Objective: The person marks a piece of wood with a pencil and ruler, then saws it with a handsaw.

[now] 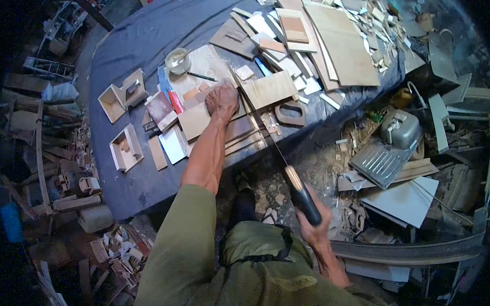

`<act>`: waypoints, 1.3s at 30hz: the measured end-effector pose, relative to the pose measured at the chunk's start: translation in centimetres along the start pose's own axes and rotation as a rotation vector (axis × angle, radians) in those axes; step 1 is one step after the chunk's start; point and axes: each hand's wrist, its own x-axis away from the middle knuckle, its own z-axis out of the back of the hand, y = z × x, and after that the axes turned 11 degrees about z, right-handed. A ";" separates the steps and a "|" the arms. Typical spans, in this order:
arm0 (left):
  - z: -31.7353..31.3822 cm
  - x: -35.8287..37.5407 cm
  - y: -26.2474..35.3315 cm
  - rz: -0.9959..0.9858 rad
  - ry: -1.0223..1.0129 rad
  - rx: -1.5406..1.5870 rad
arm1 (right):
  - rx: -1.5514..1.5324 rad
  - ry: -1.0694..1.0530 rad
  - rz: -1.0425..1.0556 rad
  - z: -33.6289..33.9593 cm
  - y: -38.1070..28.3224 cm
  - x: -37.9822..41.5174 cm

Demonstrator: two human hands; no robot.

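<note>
My right hand (314, 226) is wrapped round the black handle of a handsaw (304, 202), with a copper-coloured collar ahead of the grip. The saw's thin blade runs up and left to the table's near edge, beside a light wooden board (197, 120). On that board presses my left hand (223, 101), its fingers curled down and partly hidden. Just right of the left hand lies a wider plywood piece (269, 90). A sanding-block-like piece with an oval opening (290, 113) sits near the edge. Behind the left hand are a pencil (201, 76) and a glass jar (178, 61).
Small open wooden boxes (127, 148) stand on the dark cloth-covered table (161, 196) at left. Stacked boards (342, 45) and many offcuts cover its far right. A metal sink (384, 153) and a white panel (404, 201) lie off the table at right. Scrap wood (123, 254) litters the floor.
</note>
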 end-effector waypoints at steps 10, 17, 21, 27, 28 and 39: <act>-0.8 0.4 -1.2 -0.166 0.195 -0.032 | -0.036 -0.026 0.005 -2.7 0.3 -5.3; 1.5 1.0 0.7 0.006 -0.003 -0.001 | 0.014 0.045 0.104 -0.1 0.7 0.1; 0.8 0.6 0.1 -0.016 0.020 -0.038 | -0.002 -0.016 0.079 -3.7 1.3 -6.6; -1.0 0.3 -0.6 -0.099 0.091 -0.025 | -0.015 0.021 0.088 0.5 0.4 1.2; -0.7 -0.3 -0.4 -0.076 0.060 -0.023 | -0.061 0.021 0.081 1.2 0.6 1.6; -0.7 -0.3 -0.4 -0.017 -0.007 -0.051 | 0.040 -0.002 0.102 1.1 0.5 0.1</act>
